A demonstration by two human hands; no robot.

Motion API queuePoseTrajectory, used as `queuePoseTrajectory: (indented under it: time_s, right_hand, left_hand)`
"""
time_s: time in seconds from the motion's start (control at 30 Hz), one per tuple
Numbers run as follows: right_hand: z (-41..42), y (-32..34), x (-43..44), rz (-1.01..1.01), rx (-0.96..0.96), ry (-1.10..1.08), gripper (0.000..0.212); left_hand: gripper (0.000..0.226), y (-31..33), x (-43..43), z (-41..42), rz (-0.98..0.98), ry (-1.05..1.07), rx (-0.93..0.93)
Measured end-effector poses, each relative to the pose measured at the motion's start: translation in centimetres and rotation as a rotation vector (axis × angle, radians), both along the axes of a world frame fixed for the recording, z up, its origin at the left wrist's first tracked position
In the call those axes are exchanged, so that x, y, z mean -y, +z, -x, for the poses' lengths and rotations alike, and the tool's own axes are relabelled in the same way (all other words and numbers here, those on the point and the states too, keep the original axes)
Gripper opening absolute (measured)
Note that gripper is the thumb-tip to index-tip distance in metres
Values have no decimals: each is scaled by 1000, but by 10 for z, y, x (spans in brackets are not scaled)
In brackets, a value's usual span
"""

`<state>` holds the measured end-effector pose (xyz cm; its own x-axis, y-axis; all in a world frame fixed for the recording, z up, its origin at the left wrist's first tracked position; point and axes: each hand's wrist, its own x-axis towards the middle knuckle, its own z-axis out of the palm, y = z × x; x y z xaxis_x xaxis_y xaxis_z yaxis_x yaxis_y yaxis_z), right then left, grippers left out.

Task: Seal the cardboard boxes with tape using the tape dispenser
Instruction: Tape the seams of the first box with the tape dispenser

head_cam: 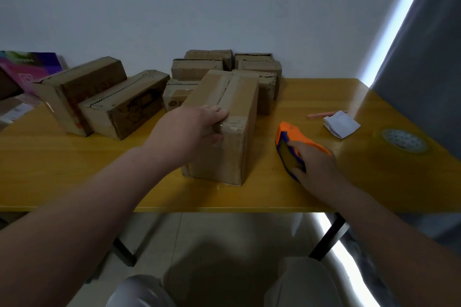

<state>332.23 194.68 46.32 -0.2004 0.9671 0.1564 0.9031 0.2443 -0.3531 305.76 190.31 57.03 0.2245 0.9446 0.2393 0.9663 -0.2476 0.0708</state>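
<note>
Left hand (197, 129) grips the near top edge of the upright cardboard box (224, 127) at mid-table (99, 182). Right hand (314, 164) holds the orange-blue tape dispenser (294, 142) on the tabletop, just right of that box; more boxes (104, 97) behind

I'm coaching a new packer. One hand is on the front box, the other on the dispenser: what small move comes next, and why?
Probably lift the tape dispenser with the right hand and bring it to the top seam of the front box. The dispenser lies on the table beside that box, and the left hand holds its near top edge.
</note>
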Motion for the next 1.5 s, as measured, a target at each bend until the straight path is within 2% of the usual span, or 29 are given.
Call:
queuePoseTrajectory:
  time_s: [0.1,0.17,0.27,0.37,0.5,0.83,1.2,1.5]
  right_hand:
    - [5,15,3,-94,75,38,48]
    - [12,36,5,-235,-44,93,38]
    - [30,72,9,-369,-248,300,29]
    - [46,96,11,-331,-279,464,28]
    - [58,107,6,-243,-217,548,27]
    - [68,105,0,-229,-263,578,19]
    - [81,87,9,-400,-340,537,10]
    - [76,83,3,-479,-295,537,9]
  left_hand:
    - [48,-4,4,0,-98,-57,62]
    - [40,-7,7,2,-176,-134,113]
    - [26,-9,8,3,-289,-249,173]
    - [17,-8,8,2,-344,-333,173]
    - [14,-4,9,3,-343,-385,148]
    - [15,-1,13,3,-325,-398,149]
    - [18,-6,10,4,-320,-385,145]
    - [23,0,12,-1,-258,-387,135]
